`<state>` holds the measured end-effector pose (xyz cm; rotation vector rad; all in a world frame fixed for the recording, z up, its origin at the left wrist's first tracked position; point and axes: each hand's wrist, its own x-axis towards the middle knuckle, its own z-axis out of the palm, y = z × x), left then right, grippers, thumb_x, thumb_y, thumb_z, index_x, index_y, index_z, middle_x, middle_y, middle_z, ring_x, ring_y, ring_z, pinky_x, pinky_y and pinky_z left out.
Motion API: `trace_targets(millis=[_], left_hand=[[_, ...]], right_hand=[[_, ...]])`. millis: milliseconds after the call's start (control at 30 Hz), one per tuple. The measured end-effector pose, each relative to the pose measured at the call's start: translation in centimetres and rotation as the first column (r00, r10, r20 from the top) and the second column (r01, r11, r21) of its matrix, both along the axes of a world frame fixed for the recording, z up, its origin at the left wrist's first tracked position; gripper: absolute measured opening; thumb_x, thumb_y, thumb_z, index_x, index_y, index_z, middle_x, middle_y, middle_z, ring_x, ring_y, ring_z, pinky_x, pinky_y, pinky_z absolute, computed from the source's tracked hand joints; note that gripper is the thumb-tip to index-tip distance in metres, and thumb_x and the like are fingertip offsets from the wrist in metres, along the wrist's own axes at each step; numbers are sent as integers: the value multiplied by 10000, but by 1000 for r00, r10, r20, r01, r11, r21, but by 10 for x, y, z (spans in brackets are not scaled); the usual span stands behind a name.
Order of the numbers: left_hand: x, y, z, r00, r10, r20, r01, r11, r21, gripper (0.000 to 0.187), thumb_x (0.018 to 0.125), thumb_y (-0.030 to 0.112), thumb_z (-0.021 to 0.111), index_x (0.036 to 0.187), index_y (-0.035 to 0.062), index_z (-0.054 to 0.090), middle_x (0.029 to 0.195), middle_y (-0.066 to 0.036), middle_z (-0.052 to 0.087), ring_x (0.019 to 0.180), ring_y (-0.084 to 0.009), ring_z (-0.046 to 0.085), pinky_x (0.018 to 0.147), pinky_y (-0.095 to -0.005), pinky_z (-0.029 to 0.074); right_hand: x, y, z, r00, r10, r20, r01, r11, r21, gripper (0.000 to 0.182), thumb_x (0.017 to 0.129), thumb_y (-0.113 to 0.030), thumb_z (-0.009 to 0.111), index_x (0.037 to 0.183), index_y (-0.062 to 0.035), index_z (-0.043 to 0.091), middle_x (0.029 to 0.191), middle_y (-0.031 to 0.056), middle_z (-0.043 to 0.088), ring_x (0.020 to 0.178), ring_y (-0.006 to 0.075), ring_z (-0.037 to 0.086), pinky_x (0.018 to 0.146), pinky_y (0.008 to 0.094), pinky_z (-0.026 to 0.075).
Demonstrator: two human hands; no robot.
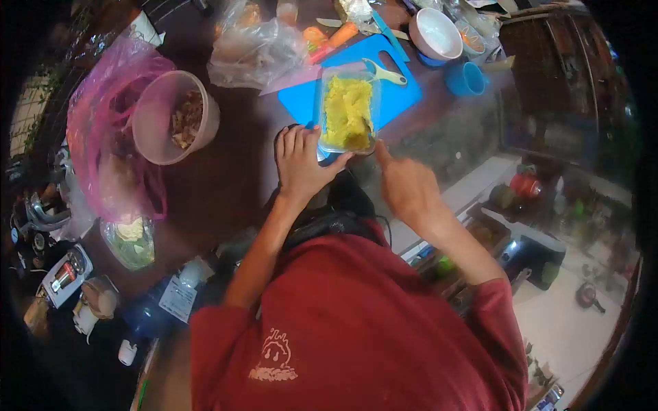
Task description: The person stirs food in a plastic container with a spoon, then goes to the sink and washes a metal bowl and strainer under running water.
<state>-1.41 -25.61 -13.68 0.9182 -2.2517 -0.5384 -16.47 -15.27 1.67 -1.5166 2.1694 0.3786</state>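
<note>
A clear rectangular plastic container [319,103] filled with a yellow mashed food [346,109] sits partly over a blue cutting board [391,58]. My left hand [299,163] grips its near left corner, fingers along the side and thumb at the near edge. By the near right corner is my right hand [409,186], fingers curled in and index finger stretched toward the container. What those curled fingers hold, if anything, is hidden. A dark hollow shows in the mash near that corner. Beyond the container, a pale-handled peeler [388,74] lies on the board.
To the left stands a translucent tub [152,127] with brown pieces inside, beside a pink plastic bag [116,82]. Clear plastic bags [257,51], carrots [343,34], a white bowl [439,33] and a blue cup [466,79] are at the back. A bagged vegetable [130,243] lies at the left edge.
</note>
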Motion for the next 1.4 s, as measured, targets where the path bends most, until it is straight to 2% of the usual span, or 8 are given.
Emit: trace_targets(millis=[100,300,367,600,667,800,867,1400], left_hand=[[0,1,-3,1000,13,-10,-13,1000,-25,737,756,570,835,1165,-9,630,1091,-199,629,1114,-383,567,1043,-534,404],[0,2,-3,999,21,-32,-22,999,-27,728,753,563,843,1163,8,608,1088,-201,610,1080,-400,563,1011,-541,416],[-1,1,-4,999,27,-35,-28,999,-27,720,755,561,843,1155,10,609,1085,-198,610,1075,-397,563,1012,-542,416],[-1,0,-5,999,9,-47,-11,999,-47,719,739,553,856,1149,20,601,1092,-195,607,1078,-400,560,1006,-542,415],[0,0,-5,998,5,-57,-7,999,-41,721,735,548,860,1152,21,599,1097,-196,606,1083,-402,558,1007,-544,413],[2,-1,0,999,-27,-44,29,999,40,740,732,523,874,1182,11,585,1129,-203,602,1110,-408,550,1016,-546,410],[4,-3,-2,998,-50,-45,54,995,84,751,731,511,881,1197,5,578,1145,-209,603,1129,-415,547,1029,-549,407],[7,-4,-9,990,-102,-97,117,977,176,793,735,452,898,1284,-13,564,1321,-261,578,1266,-451,508,1107,-549,375]], right_hand=[[-4,2,-2,1000,13,-3,-13,999,43,782,833,-72,704,1531,38,370,774,241,704,766,436,715,697,512,590],[-15,15,5,865,-286,412,344,936,-72,450,963,-94,573,1392,41,562,976,318,697,910,482,687,770,518,567],[-15,20,2,845,-314,433,386,919,-85,402,1016,-104,517,1401,-12,593,1141,293,712,1109,392,705,978,438,533],[-1,19,1,793,-319,519,445,886,-134,410,992,-140,541,1356,38,596,1133,351,665,1096,496,646,914,509,522],[4,13,3,788,-389,478,469,881,-57,425,1004,-150,550,1402,-6,587,1098,214,736,994,294,717,882,403,535],[4,16,-5,650,-493,579,584,811,34,393,1018,-175,554,1356,23,589,788,159,676,669,221,663,631,376,520],[8,10,11,348,-647,679,719,649,249,369,1059,-219,541,1368,-22,577,677,0,520,530,63,444,448,277,354],[-33,23,10,66,-721,690,720,513,467,343,1065,-219,543,1392,-121,566,603,-55,419,434,25,266,386,235,169]])
